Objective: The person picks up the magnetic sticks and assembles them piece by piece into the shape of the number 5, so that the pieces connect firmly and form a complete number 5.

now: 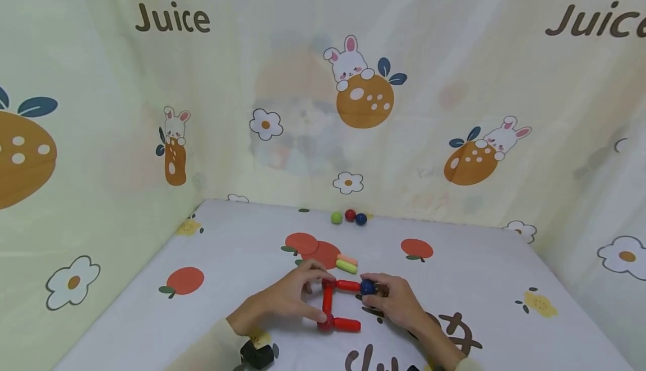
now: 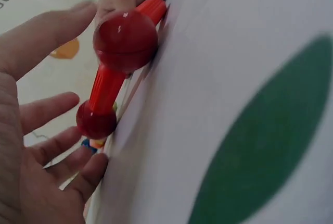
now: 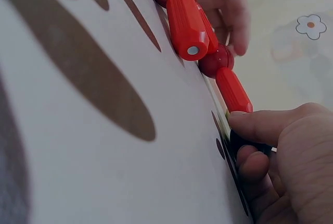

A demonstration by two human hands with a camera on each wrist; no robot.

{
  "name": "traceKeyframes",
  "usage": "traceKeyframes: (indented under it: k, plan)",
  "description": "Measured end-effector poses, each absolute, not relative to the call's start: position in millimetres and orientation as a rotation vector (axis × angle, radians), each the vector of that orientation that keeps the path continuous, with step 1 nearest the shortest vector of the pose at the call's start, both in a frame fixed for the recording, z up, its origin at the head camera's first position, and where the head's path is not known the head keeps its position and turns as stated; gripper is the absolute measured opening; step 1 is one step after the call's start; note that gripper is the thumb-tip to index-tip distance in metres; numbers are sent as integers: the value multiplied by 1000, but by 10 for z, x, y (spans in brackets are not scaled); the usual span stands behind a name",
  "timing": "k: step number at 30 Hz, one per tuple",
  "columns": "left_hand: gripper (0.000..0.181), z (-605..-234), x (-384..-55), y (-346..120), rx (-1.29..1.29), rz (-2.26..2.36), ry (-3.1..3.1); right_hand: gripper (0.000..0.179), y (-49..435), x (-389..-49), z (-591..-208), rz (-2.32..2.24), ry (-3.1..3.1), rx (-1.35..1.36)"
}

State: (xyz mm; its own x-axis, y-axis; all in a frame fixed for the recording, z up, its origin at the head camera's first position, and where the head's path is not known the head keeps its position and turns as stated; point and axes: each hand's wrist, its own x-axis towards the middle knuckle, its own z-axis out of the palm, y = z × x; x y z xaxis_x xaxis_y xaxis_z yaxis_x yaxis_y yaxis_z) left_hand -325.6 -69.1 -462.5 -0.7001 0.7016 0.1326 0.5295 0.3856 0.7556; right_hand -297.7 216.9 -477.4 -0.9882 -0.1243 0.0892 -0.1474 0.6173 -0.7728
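A red magnetic-stick frame lies on the table. One red rod (image 1: 327,302) links a near red ball (image 1: 325,323) and a far red ball (image 1: 329,283). From the near ball a second red rod (image 1: 348,325) points right, its free end showing a silvery disc in the right wrist view. Another red rod (image 1: 347,286) runs right from the far ball to a dark blue ball (image 1: 368,287). My right hand (image 1: 398,304) pinches that blue ball between thumb and fingers. My left hand (image 1: 287,295) spans the frame's left side, fingers spread, thumb beside the near ball.
Beyond the frame lie a yellow-green rod (image 1: 346,267) and an orange-pink rod (image 1: 347,259), side by side. Toward the table's back edge sit a green ball (image 1: 336,218), a red ball (image 1: 350,215) and another blue ball (image 1: 361,219). A printed curtain (image 1: 303,158) hangs behind.
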Motion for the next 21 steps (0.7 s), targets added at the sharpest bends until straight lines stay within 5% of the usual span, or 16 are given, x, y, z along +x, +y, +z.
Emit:
traceKeyframes:
  k: [8, 21]
  plan:
    - [83, -4686, -3320, -741, 1076, 1183, 2420, 50, 2170, -2993, -4753, 1410, -2798, 223]
    - [76, -4768, -3336, -743, 1096, 1268, 2361, 32, 2212, -3349, -4539, 1422, -2837, 203]
